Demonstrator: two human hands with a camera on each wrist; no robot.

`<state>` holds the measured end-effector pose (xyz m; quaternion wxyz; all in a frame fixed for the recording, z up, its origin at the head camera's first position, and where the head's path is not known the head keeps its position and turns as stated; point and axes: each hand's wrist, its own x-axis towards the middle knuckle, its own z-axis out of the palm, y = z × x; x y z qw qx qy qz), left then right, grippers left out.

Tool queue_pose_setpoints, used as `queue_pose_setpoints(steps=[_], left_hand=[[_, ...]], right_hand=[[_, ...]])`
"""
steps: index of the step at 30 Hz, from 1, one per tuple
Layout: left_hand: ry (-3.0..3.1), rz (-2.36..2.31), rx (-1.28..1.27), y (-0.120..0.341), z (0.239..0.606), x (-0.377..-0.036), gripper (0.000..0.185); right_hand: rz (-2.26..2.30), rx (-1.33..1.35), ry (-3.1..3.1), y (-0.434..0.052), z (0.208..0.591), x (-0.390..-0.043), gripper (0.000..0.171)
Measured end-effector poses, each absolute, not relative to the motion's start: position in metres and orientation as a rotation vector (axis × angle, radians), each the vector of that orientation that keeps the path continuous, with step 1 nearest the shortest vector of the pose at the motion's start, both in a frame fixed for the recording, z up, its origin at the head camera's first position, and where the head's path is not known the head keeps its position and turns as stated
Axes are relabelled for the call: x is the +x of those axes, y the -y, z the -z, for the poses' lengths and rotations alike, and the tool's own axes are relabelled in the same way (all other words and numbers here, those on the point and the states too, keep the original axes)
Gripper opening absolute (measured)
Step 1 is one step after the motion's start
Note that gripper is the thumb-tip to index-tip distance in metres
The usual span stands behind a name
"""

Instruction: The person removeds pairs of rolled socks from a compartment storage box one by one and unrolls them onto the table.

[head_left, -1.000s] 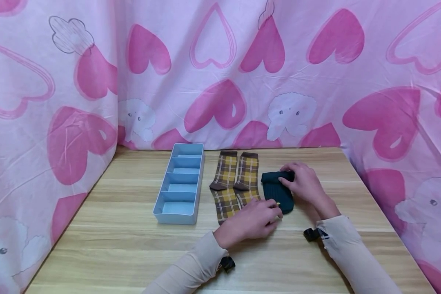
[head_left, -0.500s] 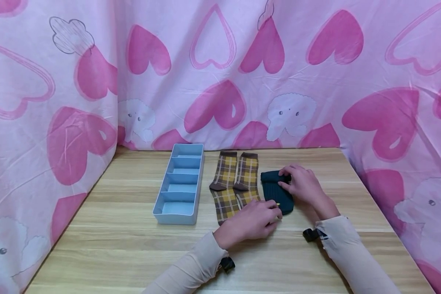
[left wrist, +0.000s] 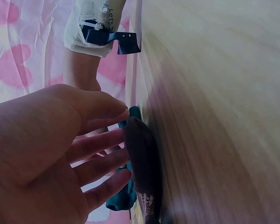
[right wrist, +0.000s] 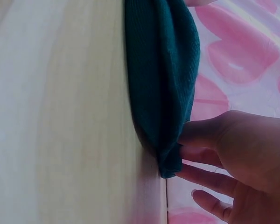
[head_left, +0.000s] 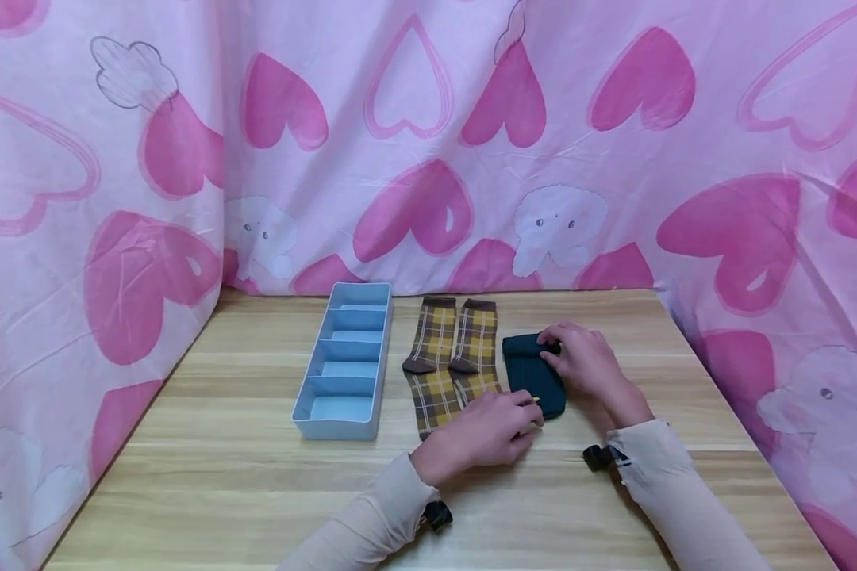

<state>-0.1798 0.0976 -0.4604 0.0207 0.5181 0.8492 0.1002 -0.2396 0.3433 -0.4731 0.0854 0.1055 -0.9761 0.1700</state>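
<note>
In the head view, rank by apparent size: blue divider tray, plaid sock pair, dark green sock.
Largest to smallest:
1. blue divider tray
2. plaid sock pair, somewhat smaller, near end under the left hand
3. dark green sock, partly covered by both hands

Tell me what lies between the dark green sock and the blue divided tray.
The plaid socks lie flat on the table between the dark green sock and the blue tray. Nothing upright blocks the way.

Organizer tray (head_left: pixel 345 373) left of patterned socks (head_left: pixel 451 361); folded sock (head_left: pixel 532 379) apparently just right.

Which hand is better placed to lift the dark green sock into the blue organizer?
Probably left hand: it touches the dark green sock and sits nearer the blue organizer; right hand is farther.
</note>
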Motion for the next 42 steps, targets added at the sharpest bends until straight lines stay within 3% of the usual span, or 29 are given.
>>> queue_pose_setpoints(steps=[10,19,27,35,42], left_hand=[[-2.689,-0.303,1.642,-0.096,0.465,-0.179,0.031],[-2.674,-0.321,1.624,-0.096,0.465,-0.181,0.03],[-2.688,-0.325,1.638,-0.097,0.469,-0.182,0.03],[-2.717,-0.267,1.666,-0.097,0.468,-0.182,0.032],[-2.702,-0.297,1.678,-0.096,0.468,-0.181,0.029]], right_hand=[[-0.505,0.255,2.921,-0.336,0.47,-0.242,0.02],[-0.467,0.129,2.967,-0.322,0.467,-0.256,0.025],[-0.474,0.088,2.99,-0.318,0.461,-0.264,0.011],[-0.457,0.155,3.074,-0.32,0.46,-0.263,0.031],[-0.494,0.09,2.978,-0.32,0.465,-0.271,0.027]])
